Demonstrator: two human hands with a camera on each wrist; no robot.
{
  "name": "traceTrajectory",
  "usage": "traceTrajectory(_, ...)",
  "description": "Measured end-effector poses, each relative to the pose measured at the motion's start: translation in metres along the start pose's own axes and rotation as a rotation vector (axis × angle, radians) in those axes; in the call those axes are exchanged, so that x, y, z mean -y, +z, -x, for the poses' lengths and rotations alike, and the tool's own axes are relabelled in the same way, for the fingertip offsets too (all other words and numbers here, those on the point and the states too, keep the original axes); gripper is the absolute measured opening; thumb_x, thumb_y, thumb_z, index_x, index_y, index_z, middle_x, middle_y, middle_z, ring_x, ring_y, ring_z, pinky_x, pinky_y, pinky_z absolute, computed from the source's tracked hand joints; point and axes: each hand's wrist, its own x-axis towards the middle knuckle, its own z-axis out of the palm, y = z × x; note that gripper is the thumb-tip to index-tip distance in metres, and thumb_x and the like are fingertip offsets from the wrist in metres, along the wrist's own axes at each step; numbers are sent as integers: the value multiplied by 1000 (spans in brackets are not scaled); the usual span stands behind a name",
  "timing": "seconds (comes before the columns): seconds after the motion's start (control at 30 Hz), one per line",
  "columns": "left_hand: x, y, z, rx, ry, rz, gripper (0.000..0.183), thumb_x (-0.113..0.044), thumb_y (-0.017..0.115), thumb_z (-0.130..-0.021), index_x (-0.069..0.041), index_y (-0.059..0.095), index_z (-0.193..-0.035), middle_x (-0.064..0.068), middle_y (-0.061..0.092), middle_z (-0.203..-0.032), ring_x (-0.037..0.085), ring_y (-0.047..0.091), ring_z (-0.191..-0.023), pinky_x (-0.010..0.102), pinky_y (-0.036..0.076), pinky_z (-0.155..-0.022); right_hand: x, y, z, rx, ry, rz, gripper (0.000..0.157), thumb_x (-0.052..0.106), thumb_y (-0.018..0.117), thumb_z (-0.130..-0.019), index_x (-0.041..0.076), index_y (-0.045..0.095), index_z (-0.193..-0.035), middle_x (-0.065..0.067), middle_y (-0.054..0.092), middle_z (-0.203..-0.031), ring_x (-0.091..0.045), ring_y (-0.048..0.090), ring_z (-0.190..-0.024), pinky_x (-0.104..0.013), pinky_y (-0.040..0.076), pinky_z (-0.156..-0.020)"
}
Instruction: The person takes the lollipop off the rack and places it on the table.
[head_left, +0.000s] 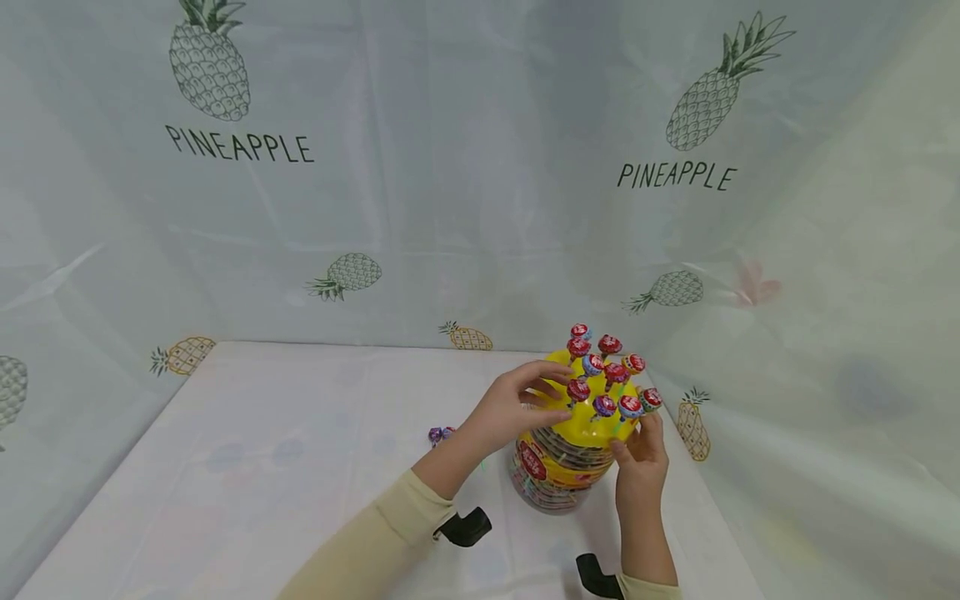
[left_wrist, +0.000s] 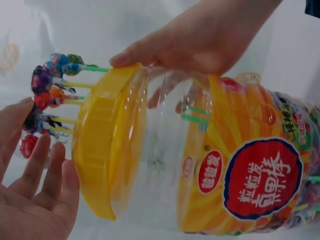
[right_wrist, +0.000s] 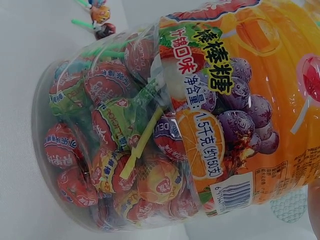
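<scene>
A clear plastic lollipop jar with an orange-yellow label stands on the table. Its yellow lid carries several wrapped lollipops, sticks down. My right hand grips the jar near its lid, the thumb on the lid's edge and the fingers behind the clear neck. Over the lid's left side, my left hand has its fingers spread around a red-wrapped lollipop. One fingertip appears to touch a lollipop in the left wrist view. Many more lollipops lie inside the jar.
A few loose lollipops lie on the white-covered table, left of the jar. A pale curtain with pineapple prints hangs behind the table and along its sides. Black wrist mounts sit at both wrists.
</scene>
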Motion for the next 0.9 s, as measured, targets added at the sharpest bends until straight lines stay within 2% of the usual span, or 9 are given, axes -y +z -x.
traceTrajectory(0.27, 1, 6, -5, 13, 38, 37, 35, -10, 74, -87, -16, 67, -121, -6, 65, -111, 9, 62, -96, 24, 52, -83, -1, 0, 0, -17, 15, 21, 51, 8, 59, -95, 6, 46, -145, -6, 33, -149, -26, 37, -133, -22, 43, -97)
traceTrajectory(0.53, -4, 7, -6, -12, 2, 18, 29, -14, 73, -88, -20, 69, -116, -9, 64, -108, 8, 61, -95, 23, 53, -80, -1, 0, 1, 1, -5, 8, 51, 8, 59, -95, 6, 46, -144, -7, 31, -150, -27, 37, -132, -22, 43, -98)
traceTrajectory(0.77, -11, -4, -7, -57, 78, 40, 31, -13, 73, -88, -17, 68, -118, -7, 65, -113, 9, 63, -99, 24, 51, -86, -1, 0, 0, 6, -8, -22, 51, 9, 60, -95, 6, 47, -143, -8, 31, -148, -27, 37, -133, -23, 43, -98)
traceTrajectory(0.9, -6, -15, 0, -66, 77, 42, 31, -13, 72, -89, -15, 67, -120, -4, 65, -115, 12, 63, -100, 26, 52, -87, -2, 0, 0, 12, -14, -28, 51, 9, 61, -94, 5, 47, -143, -9, 31, -149, -28, 36, -133, -24, 43, -99)
